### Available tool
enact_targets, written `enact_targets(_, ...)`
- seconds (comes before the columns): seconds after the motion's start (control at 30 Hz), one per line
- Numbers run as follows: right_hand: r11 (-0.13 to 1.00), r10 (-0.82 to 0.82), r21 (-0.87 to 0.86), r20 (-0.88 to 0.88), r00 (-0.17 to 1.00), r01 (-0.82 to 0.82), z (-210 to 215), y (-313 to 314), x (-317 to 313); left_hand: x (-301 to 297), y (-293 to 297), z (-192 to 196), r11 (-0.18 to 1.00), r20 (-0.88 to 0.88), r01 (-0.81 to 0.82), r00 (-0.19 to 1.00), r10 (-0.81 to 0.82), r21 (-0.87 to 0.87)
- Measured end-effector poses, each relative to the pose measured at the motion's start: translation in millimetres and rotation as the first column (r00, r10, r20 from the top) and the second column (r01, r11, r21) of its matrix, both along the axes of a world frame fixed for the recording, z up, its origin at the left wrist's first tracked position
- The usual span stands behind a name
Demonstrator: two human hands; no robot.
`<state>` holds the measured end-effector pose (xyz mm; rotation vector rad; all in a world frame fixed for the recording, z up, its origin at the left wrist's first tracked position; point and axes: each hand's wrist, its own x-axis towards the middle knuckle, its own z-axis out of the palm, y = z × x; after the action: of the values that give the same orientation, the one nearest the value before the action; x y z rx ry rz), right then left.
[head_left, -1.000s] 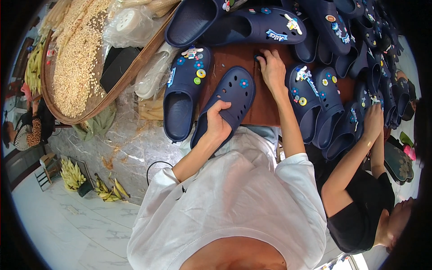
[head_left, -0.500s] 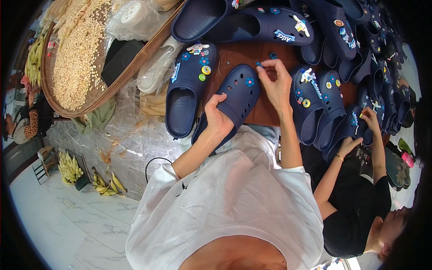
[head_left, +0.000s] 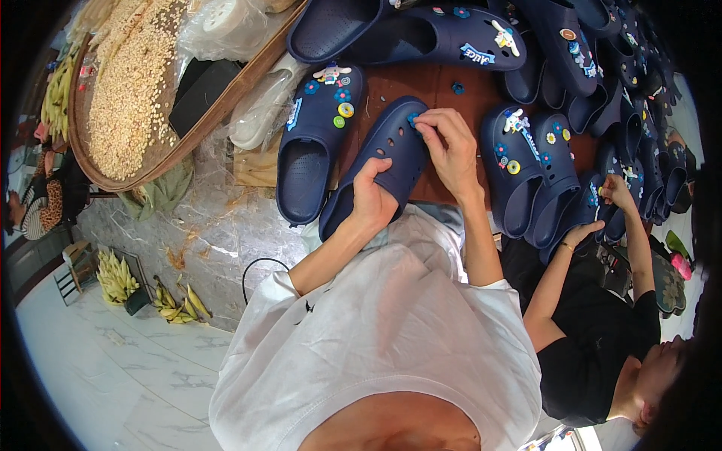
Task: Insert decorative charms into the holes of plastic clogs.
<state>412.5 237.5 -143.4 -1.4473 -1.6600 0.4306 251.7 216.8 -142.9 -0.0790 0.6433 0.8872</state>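
Note:
A plain navy clog (head_left: 392, 148) with holes across its upper is gripped by my left hand (head_left: 374, 197), thumb on top of the upper. My right hand (head_left: 451, 150) is closed in a pinch at the toe of this clog, thumb and index finger against a blue flower shoe charm (head_left: 413, 120). The fingertips partly cover what they pinch. To the left lies a decorated navy clog (head_left: 308, 158) with character, flower and round charms. One loose blue charm (head_left: 457, 88) rests on the brown surface (head_left: 444, 188) beyond my right hand.
A decorated pair of clogs (head_left: 519, 173) stands to the right, with many more piled behind. Beside me a person in black (head_left: 594, 353) handles another clog. At the left are a woven tray (head_left: 113, 184) of grains, a plastic-wrapped pale shoe (head_left: 259, 113) and bananas (head_left: 180, 304).
My right hand has moved left and down onto the toe of the clog with the small blue charm it held. The clog has shifted slightly left and away.

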Motion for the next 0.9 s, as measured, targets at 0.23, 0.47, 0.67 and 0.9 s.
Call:
enact_targets(0.23,0.937,-0.06,-0.338,-0.397,0.916,-0.085,6,2,11,1,-15,-3,0.998,-0.1,0.042,0.994,-0.038,0.04)
enact_targets(0.47,0.905,-0.036,-0.4,-0.415,0.909,-0.147,14,3,19,2,-24,1,0.996,-0.243,0.072,0.968,-0.055,0.061)
enact_targets(0.67,0.865,-0.058,-0.455,-0.511,0.858,-0.212,7,5,29,-7,-36,-28,0.897,-0.57,0.314,0.817,-0.088,0.312)
enact_targets(0.9,0.856,0.035,-0.454,-0.43,0.902,-0.25,1,14,35,-10,-33,-11,0.902,-0.683,0.391,0.711,-0.169,0.183)
